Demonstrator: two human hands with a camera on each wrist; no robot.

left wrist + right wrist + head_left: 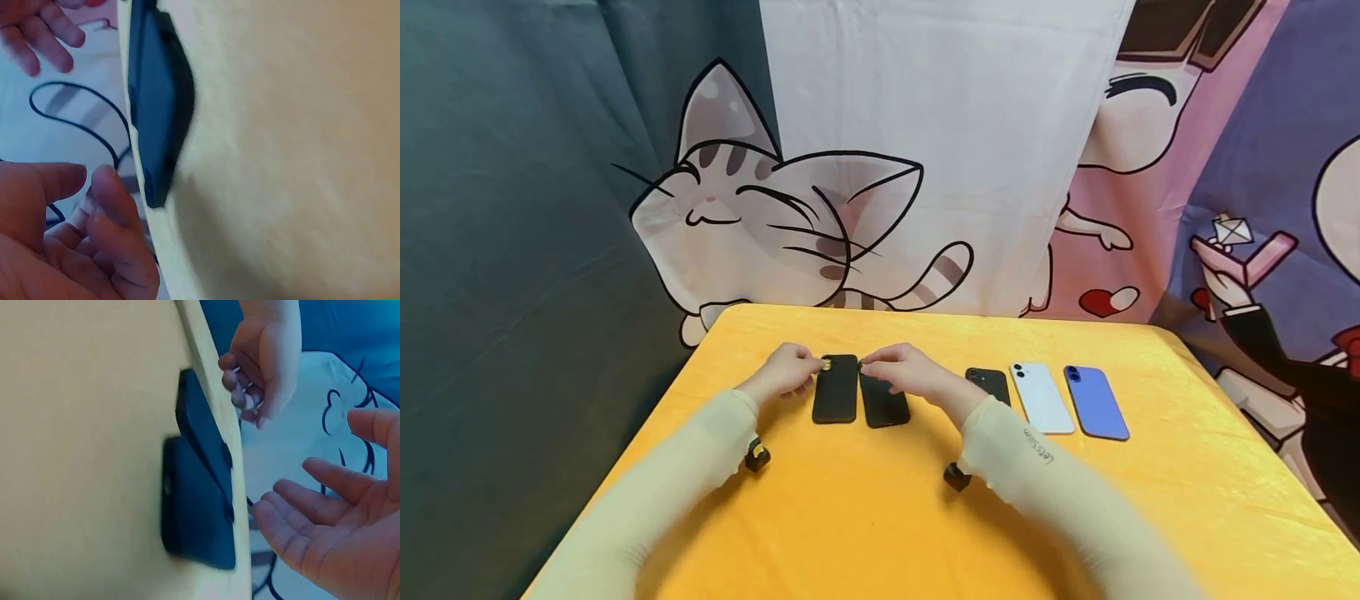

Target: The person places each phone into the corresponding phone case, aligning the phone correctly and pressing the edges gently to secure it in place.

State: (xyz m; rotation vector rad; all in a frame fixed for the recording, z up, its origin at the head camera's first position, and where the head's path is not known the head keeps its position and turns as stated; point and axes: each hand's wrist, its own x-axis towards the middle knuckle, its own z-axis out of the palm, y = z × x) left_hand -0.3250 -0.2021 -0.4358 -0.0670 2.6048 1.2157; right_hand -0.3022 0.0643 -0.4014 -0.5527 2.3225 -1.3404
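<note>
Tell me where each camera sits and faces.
Head: on the head, facing forward and down at table, phones, cat cloth; left hand, right hand, sleeves show.
Left wrist: on that wrist, facing its hand and the table; both hands show.
Right wrist: on that wrist, facing its hand and two black phones; both hands show.
The wrist views share both hands and the table.

Count one yellow table [850, 525]. Nearer its left edge, two black phones [835, 400] [887, 410]; nearer its right edge, one black phone [992, 385], one white phone [1043, 400], one blue phone [1097, 406]. Tally five phones, two hands [786, 370] [912, 369], two pale sleeves [670, 475] [1063, 492], two small black wrist blocks [757, 456] [957, 477].
</note>
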